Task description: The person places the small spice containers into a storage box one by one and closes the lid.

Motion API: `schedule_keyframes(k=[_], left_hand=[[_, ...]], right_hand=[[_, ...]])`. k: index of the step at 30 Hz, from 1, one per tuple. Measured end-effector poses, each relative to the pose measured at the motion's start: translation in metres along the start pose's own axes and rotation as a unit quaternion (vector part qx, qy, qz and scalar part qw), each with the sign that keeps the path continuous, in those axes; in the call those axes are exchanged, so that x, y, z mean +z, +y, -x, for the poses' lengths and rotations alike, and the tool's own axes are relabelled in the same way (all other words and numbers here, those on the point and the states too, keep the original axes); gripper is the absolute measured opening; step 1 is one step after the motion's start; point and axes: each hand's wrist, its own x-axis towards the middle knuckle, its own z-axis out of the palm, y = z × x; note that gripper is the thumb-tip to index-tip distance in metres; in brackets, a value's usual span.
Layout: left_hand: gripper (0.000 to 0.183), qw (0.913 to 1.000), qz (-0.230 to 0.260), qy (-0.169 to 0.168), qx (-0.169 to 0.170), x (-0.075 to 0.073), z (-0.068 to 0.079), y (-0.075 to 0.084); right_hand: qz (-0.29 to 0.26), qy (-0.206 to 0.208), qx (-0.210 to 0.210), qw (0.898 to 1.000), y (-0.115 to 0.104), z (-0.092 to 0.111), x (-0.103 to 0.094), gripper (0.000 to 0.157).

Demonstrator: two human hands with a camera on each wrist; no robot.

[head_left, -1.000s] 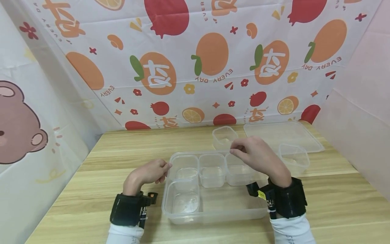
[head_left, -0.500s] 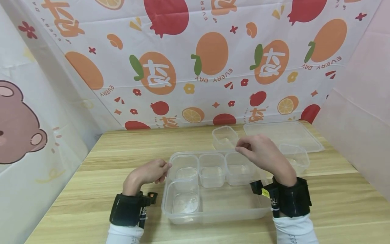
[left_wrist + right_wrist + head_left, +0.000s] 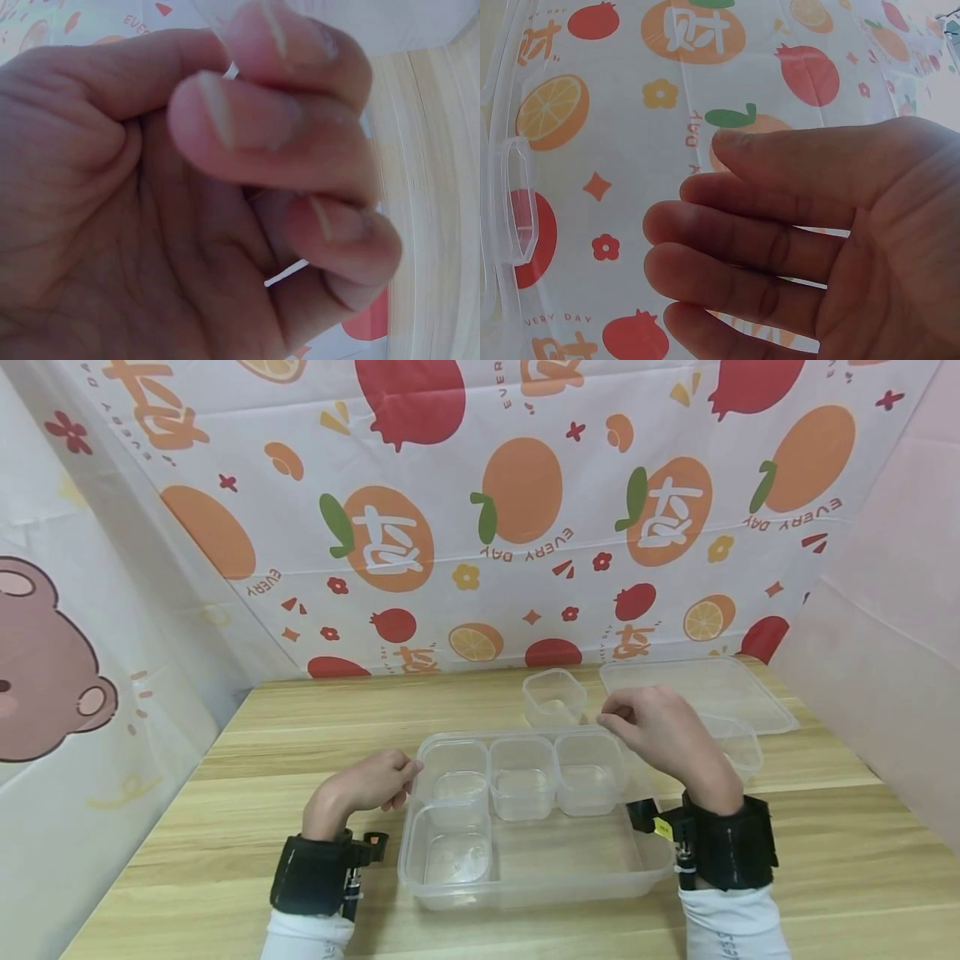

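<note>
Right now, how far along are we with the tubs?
Apparently done: four small tubs sit in the big container, three along the back, one front left. In hand: the left grip holds the container's left rim; the right grip is empty near the back right corner. Probably left: the tub behind the container, the tub to its right, and the lid lying flat.

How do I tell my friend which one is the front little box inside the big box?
On the wooden table, find the big clear box the left hand holds. Look in its near left corner. The small clear box there sits alone in front; its three neighbours line the back.
</note>
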Motion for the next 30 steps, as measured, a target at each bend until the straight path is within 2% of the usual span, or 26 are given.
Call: schedule_keyframes(k=[30], left_hand=[[0.042, 0.9998, -0.003, 0.005, -0.017, 0.001, 0.002, 0.002]], right_hand=[[0.041, 0.017, 0.077, 0.996, 0.027, 0.01, -0.014, 0.007]])
